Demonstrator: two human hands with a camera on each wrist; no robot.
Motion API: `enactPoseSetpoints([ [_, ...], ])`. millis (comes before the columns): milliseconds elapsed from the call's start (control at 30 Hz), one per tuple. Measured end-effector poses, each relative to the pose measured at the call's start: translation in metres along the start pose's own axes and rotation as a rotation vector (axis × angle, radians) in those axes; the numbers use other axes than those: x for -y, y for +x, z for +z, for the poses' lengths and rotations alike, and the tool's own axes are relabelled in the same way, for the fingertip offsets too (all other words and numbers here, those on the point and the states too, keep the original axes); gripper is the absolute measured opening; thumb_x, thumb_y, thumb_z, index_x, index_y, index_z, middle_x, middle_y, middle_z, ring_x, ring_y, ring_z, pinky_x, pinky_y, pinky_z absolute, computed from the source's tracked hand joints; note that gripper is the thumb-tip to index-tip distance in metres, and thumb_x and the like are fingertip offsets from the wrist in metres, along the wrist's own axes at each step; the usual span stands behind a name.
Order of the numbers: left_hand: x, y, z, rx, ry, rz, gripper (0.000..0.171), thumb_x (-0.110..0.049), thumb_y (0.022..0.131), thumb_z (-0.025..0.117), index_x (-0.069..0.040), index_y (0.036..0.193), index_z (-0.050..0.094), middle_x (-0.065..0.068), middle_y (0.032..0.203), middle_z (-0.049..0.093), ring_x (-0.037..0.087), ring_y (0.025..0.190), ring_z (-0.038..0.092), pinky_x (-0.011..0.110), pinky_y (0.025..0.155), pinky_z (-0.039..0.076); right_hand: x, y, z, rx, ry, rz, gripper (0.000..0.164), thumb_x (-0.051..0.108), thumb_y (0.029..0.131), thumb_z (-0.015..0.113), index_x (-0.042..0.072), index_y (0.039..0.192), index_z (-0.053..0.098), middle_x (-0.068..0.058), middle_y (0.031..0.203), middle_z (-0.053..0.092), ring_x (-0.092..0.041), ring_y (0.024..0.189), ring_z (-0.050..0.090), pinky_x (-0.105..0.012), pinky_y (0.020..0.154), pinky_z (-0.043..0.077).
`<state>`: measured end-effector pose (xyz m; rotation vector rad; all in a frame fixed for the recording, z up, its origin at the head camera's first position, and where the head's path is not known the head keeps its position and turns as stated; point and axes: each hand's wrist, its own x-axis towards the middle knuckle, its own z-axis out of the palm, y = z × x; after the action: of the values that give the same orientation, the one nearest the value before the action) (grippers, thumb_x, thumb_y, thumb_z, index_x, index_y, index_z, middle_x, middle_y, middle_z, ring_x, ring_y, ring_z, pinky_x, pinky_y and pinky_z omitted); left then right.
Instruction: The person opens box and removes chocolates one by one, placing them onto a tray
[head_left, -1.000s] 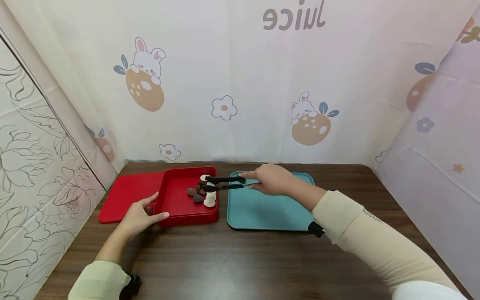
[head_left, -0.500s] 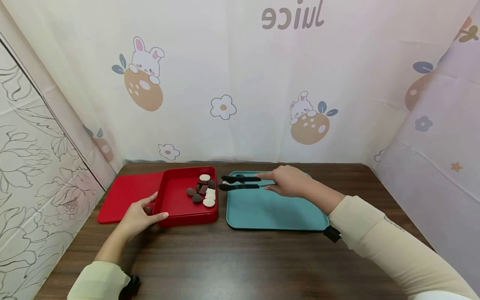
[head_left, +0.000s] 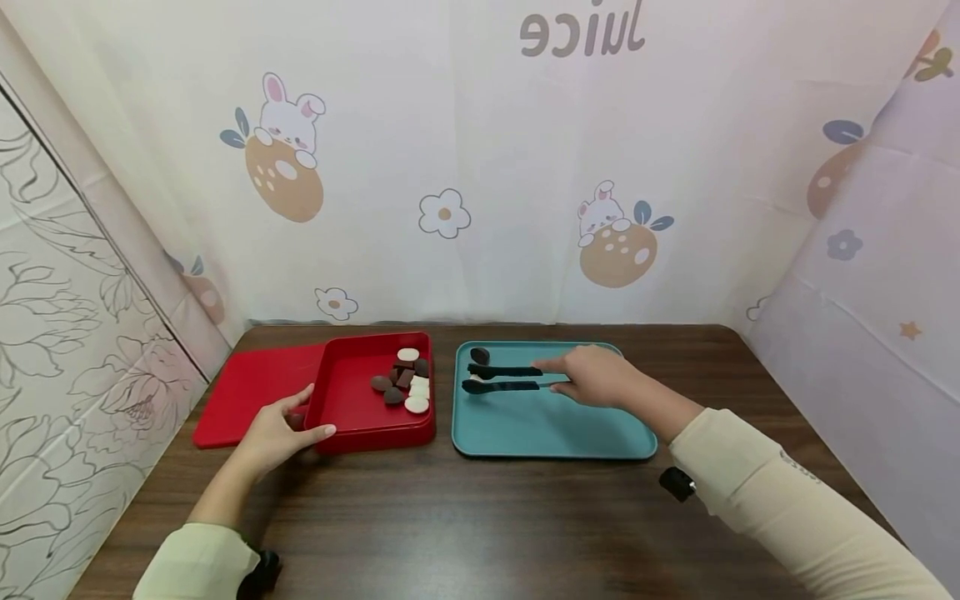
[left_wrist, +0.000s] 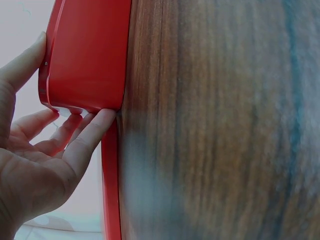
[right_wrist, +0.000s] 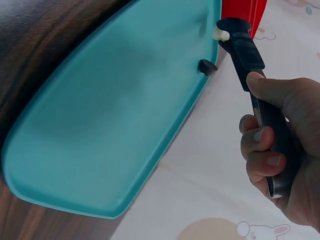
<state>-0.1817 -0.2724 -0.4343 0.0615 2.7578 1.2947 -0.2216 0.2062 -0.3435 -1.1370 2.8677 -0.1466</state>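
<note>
My right hand (head_left: 597, 377) grips a pair of black tongs (right_wrist: 248, 55) over the teal tray (head_left: 555, 429). A small white chocolate piece (right_wrist: 220, 34) is pinched between the tong tips, above the tray's left part. A dark chocolate (head_left: 480, 356) lies in the tray's far left corner. With thumb and fingertips, my left hand (head_left: 268, 435) touches the near-left corner of a red box (head_left: 375, 437), its fingers fairly straight. Inside the box, several brown chocolates (head_left: 393, 396) and white chocolates (head_left: 417, 405) lie along the right side.
A flat red lid or board (head_left: 255, 392) lies left of the box, partly behind it. Box and tray stand side by side with a narrow gap on the dark wooden table (head_left: 450, 525). A printed curtain (head_left: 517, 275) hangs behind the table's far edge.
My right hand has moved right from above the red box to the teal tray, carrying a white chocolate in the tongs. My left hand stays at the box.
</note>
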Motion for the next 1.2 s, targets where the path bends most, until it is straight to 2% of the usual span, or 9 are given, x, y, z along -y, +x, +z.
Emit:
enactPoseSetpoints([
  [367,-0.0004,0.0009,-0.0008,0.005,0.001,-0.011,0.096,-0.045,0.080,0.079,-0.003,0.152,0.030,0.031,0.131,0.053,0.040,0.113,0.055,0.041,0.079,0.057,-0.0076,0.0002,0.0053,0.024,-0.001,0.023,0.045,0.019,0.091,0.071,0.005,0.132,0.061,-0.005,0.085,0.073,-0.004,0.056,0.056,-0.024,0.051,0.047],
  [600,-0.0001,0.0011,-0.0008,0.007,-0.003,-0.009,0.096,-0.045,0.080,0.079,-0.003,0.152,0.030,0.031,0.132,0.052,0.040,0.113,0.054,0.042,0.079,0.057,-0.0075,0.0033,0.0054,0.054,0.007,0.029,0.047,0.020,0.092,0.070,0.005,0.135,0.059,-0.002,0.076,0.068,-0.003,0.045,0.046,-0.024,0.047,0.040],
  [700,0.0001,0.0010,-0.0007,0.007,0.002,-0.011,0.096,-0.045,0.080,0.078,-0.003,0.152,0.030,0.031,0.132,0.052,0.040,0.114,0.054,0.042,0.080,0.057,-0.0073,0.0048,0.0056,0.068,0.016,0.036,0.048,0.021,0.092,0.070,0.005,0.135,0.058,-0.006,0.088,0.072,-0.005,0.048,0.051,-0.025,0.049,0.043],
  [800,0.0004,0.0010,-0.0004,0.008,0.000,-0.012,0.097,-0.045,0.080,0.079,-0.003,0.152,0.030,0.031,0.131,0.053,0.040,0.113,0.054,0.042,0.079,0.057,-0.0079,0.0055,0.0059,0.068,0.014,0.042,0.048,0.022,0.091,0.071,0.006,0.135,0.058,-0.011,0.108,0.071,-0.008,0.058,0.060,-0.027,0.056,0.051],
  [933,0.0004,0.0010,-0.0001,0.006,-0.004,-0.016,0.097,-0.045,0.080,0.079,-0.003,0.152,0.030,0.030,0.130,0.053,0.040,0.113,0.054,0.041,0.079,0.057,-0.0086,0.0050,0.0059,0.054,0.011,0.040,0.049,0.022,0.090,0.072,0.006,0.134,0.059,-0.013,0.117,0.068,-0.012,0.071,0.067,-0.033,0.066,0.057],
  [1033,0.0000,0.0007,-0.0004,0.006,-0.004,-0.016,0.096,-0.044,0.080,0.079,-0.003,0.152,0.030,0.030,0.130,0.053,0.040,0.113,0.054,0.041,0.079,0.057,-0.0088,0.0041,0.0052,0.040,0.010,0.043,0.049,0.023,0.090,0.072,0.007,0.134,0.060,-0.012,0.115,0.069,-0.012,0.074,0.067,-0.034,0.068,0.057],
  [1133,-0.0002,0.0004,-0.0005,0.005,-0.003,-0.015,0.096,-0.043,0.080,0.079,-0.003,0.152,0.030,0.030,0.130,0.053,0.040,0.113,0.054,0.040,0.078,0.057,-0.0085,0.0034,0.0037,0.037,0.005,0.052,0.051,0.026,0.090,0.072,0.008,0.135,0.059,-0.007,0.091,0.073,-0.008,0.064,0.063,-0.032,0.065,0.056],
  [1200,-0.0003,0.0000,-0.0002,0.006,0.001,-0.008,0.095,-0.043,0.081,0.079,-0.002,0.152,0.030,0.031,0.130,0.053,0.040,0.112,0.055,0.040,0.078,0.057,-0.0079,0.0029,0.0026,0.029,0.010,0.055,0.051,0.027,0.090,0.072,0.009,0.136,0.059,-0.002,0.079,0.070,-0.005,0.056,0.056,-0.029,0.061,0.054],
])
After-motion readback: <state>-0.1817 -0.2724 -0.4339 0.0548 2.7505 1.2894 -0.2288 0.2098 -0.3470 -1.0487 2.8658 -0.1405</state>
